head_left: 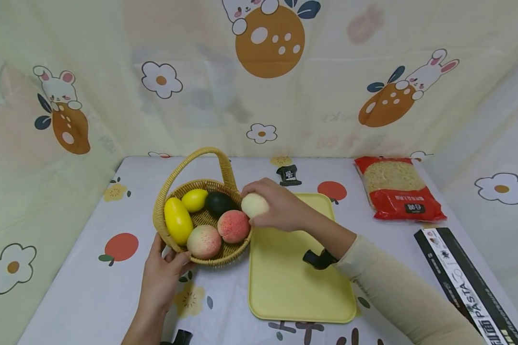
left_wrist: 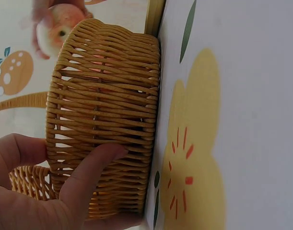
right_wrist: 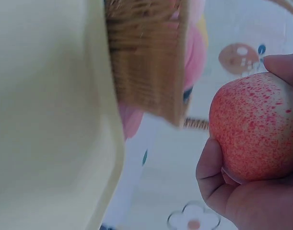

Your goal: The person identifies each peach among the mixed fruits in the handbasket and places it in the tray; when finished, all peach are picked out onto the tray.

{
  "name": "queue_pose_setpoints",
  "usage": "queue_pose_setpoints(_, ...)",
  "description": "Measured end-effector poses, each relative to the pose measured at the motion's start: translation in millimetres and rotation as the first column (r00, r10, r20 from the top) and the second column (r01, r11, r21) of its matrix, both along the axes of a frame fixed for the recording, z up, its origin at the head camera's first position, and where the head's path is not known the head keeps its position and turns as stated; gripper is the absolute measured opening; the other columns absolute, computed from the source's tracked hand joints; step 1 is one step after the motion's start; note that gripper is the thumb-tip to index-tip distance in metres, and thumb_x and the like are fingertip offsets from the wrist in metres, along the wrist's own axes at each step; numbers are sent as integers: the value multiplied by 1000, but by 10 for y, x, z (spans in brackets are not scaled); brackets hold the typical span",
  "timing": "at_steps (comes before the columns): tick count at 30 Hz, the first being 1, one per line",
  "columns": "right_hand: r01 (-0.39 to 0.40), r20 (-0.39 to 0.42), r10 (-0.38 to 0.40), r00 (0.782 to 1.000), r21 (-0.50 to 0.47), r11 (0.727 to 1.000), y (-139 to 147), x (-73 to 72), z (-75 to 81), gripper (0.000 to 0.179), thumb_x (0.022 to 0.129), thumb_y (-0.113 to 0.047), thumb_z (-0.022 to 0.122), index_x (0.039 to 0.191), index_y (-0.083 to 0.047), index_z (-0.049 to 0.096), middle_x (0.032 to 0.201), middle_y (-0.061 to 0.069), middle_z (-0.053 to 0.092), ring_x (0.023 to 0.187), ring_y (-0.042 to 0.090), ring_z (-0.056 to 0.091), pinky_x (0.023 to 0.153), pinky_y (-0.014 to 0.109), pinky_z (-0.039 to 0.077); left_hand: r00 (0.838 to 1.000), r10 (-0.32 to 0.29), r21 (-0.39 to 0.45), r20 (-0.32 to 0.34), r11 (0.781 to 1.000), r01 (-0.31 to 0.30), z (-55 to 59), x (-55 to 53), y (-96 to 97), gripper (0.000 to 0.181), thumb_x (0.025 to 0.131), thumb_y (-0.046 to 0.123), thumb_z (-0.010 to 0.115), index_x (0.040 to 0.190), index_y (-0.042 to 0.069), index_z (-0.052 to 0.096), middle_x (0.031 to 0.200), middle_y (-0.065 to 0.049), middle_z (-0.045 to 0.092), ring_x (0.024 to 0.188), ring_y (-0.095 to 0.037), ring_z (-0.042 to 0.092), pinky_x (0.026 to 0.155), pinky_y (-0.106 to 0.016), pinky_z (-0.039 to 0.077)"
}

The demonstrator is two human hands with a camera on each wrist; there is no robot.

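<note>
A wicker basket (head_left: 230,258) with an arched handle stands left of centre. It holds two reddish peaches (head_left: 204,242), an oblong yellow fruit (head_left: 178,221), a smaller yellow lemon (head_left: 194,200) and a dark green avocado (head_left: 220,205). My left hand (head_left: 163,273) holds the basket's near left side, the thumb (left_wrist: 91,175) lying along the woven wall. At the right rim, my right hand (head_left: 280,206) grips another peach (right_wrist: 254,127), cream on one side and speckled red on the other. Its fingers and thumb curve round the fruit, above the tray's far left corner.
A yellow tray (head_left: 298,287) lies right of the basket, under my right forearm. Behind it sits a small black packet (head_left: 288,175). On the right are a red bag of dry pasta (head_left: 406,201) and a long black-and-white pasta box (head_left: 466,282). A printed curtain (head_left: 207,115) encloses the table.
</note>
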State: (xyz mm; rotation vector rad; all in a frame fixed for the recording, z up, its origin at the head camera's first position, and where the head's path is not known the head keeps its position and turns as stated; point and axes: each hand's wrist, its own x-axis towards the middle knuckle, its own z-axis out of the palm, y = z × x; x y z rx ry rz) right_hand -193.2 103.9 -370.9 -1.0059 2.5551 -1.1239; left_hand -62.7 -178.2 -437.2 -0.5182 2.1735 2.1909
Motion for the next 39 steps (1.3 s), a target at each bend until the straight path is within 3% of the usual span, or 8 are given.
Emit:
queue_pose_setpoints(10, 101, -56, -96, 994, 88, 991, 362, -338, -274, 51, 80, -18, 79, 128, -9, 66, 124, 16, 64, 107, 30, 54, 75, 38, 48, 1000, 8, 13, 15, 1000, -9, 19, 13, 3, 92, 100, -2, 62, 171, 31, 13, 174, -1, 23, 144, -27, 52, 94, -37, 64)
queue_pose_setpoints(19, 127, -50, -119, 992, 203, 971, 340, -534, -518, 51, 82, -20, 74, 131, -11, 65, 131, 20, 61, 113, 33, 54, 77, 41, 51, 1000, 2, 9, 16, 1000, -2, 4, 14, 15, 93, 99, -2, 62, 171, 30, 13, 175, -2, 23, 146, -28, 51, 94, -37, 64)
queue_pose_setpoints(29, 135, -28, -133, 991, 272, 953, 235, -566, -636, 53, 82, -20, 74, 134, -15, 62, 131, 24, 55, 111, 37, 53, 76, 42, 54, 1000, -7, 22, 12, 1000, 7, 5, 16, 23, 93, 99, -4, 61, 171, 29, 12, 175, -2, 22, 144, -28, 51, 94, -35, 64)
queue_pose_setpoints(39, 147, -122, -114, 986, 312, 939, 141, -477, -648, 58, 85, -20, 77, 140, -14, 60, 136, 24, 54, 117, 43, 52, 84, 50, 57, 1000, -4, 11, 7, 1000, 4, 13, 7, 4, 90, 100, -2, 61, 170, 28, 15, 173, -4, 25, 143, -29, 52, 94, -36, 64)
